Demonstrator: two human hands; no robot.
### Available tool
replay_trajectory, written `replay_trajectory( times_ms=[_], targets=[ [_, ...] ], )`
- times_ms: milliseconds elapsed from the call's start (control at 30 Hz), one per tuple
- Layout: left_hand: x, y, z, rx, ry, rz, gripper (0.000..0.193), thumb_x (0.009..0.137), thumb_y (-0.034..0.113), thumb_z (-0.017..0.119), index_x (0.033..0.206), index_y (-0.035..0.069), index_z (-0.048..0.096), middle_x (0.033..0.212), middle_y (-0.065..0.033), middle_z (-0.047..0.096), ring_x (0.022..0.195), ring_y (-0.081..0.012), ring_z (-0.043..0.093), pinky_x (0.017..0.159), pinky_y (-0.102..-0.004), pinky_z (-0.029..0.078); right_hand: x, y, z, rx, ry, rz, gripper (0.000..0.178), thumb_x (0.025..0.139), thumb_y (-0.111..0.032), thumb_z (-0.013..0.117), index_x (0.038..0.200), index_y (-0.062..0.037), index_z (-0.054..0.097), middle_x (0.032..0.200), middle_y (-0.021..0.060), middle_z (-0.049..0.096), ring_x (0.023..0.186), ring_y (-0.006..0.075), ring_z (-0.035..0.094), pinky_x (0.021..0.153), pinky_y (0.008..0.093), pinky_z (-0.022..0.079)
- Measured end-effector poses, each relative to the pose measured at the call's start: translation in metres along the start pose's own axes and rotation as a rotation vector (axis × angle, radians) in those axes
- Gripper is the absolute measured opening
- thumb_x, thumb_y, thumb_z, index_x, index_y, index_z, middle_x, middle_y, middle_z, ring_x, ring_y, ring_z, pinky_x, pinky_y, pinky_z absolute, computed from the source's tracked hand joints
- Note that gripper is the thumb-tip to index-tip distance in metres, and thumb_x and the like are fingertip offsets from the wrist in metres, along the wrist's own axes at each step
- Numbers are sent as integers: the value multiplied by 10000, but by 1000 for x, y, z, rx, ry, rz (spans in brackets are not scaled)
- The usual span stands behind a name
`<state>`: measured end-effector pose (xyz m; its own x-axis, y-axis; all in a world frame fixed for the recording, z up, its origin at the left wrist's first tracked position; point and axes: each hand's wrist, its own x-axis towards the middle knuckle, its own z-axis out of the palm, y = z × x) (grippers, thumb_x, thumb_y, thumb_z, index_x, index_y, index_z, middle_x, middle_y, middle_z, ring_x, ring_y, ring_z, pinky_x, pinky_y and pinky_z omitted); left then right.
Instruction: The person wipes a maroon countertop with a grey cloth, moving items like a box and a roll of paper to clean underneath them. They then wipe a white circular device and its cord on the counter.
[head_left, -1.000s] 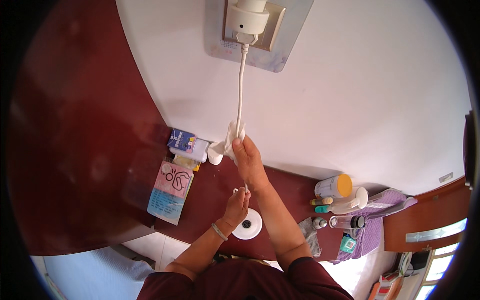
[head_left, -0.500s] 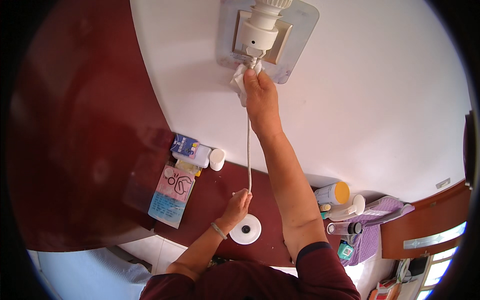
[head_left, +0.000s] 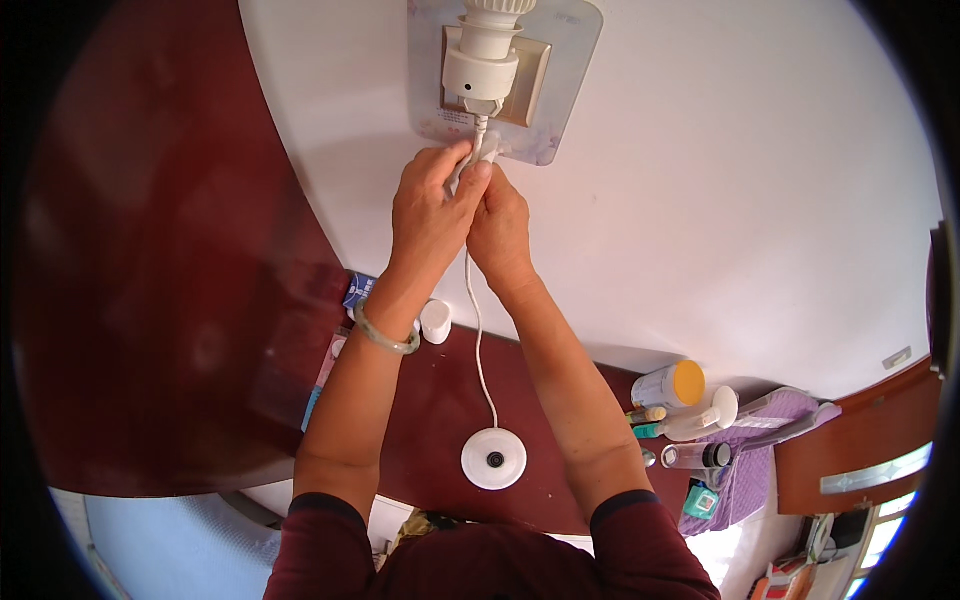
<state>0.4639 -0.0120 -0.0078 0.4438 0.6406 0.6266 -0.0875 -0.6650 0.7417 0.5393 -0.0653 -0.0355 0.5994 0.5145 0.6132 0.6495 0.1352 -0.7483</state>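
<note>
My left hand (head_left: 428, 215), a bangle on its wrist, is closed at the upper end of a white power cord (head_left: 478, 340). Against it, my right hand (head_left: 502, 235) pinches a crumpled white tissue (head_left: 491, 147) beside the cord; its fingertips are partly hidden. Just above, the cord's plug (head_left: 483, 106) sits under a white round adapter (head_left: 480, 75) on the wall socket (head_left: 530, 85). Downward, the cord hangs slightly curved to a round white kettle base (head_left: 478, 470) with a black centre, lying on the dark red tabletop (head_left: 425, 430).
A white cap-like cup (head_left: 436, 322) and a blue box (head_left: 358, 290) stand by the wall at left. At right are a yellow-lidded tub (head_left: 668, 385), a white spray bottle (head_left: 705, 418), a clear bottle (head_left: 695, 456) and a purple quilted cloth (head_left: 745, 480). A dark red panel (head_left: 160, 280) rises at left.
My left hand has risen from beside the kettle base to meet my right hand near the plug. The cord, straight before, now hangs slack below them.
</note>
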Motion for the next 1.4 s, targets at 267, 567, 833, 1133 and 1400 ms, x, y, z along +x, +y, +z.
replay_trajectory(
  times_ms=[267, 567, 833, 1133, 1400],
  targets=[
    [23, 8, 9, 114, 20, -9, 206, 905, 206, 601, 890, 11, 665, 849, -141, 643, 830, -337, 594, 734, -429, 464, -13, 12, 3, -109, 45, -56, 142, 957, -125, 528, 877, -9, 514, 758, 187, 594, 708, 409, 565, 624, 487, 447],
    [27, 8, 10, 172, 22, 32, 237, 926, 207, 582, 913, -17, 657, 823, -128, 634, 756, -274, 581, 722, -376, 457, -64, 59, 13, -63, -34, 12, 121, 974, -115, 508, 903, -18, 516, 782, 177, 546, 762, 402, 541, 649, 486, 437],
    [23, 4, 13, 178, 3, 21, 258, 946, 218, 569, 954, -16, 677, 853, -118, 657, 792, -224, 601, 760, -334, 466, -161, 149, 23, -101, -101, 13, 135, 974, -134, 517, 918, -11, 506, 801, 187, 513, 764, 406, 525, 659, 494, 436],
    [26, 9, 9, 133, -17, 5, 240, 915, 192, 575, 857, -33, 639, 822, -149, 618, 749, -303, 577, 710, -397, 456, -261, 214, 7, -123, -228, 212, 193, 1004, -213, 487, 1021, -32, 552, 901, 210, 576, 865, 432, 570, 746, 497, 469],
    [32, 7, -2, 136, -131, -49, 263, 902, 238, 599, 919, -12, 680, 827, -143, 639, 750, -271, 593, 712, -377, 467, -154, 125, 18, 65, -164, 144, 126, 958, -96, 556, 916, 1, 487, 850, 197, 511, 787, 397, 505, 699, 456, 437]
  ],
)
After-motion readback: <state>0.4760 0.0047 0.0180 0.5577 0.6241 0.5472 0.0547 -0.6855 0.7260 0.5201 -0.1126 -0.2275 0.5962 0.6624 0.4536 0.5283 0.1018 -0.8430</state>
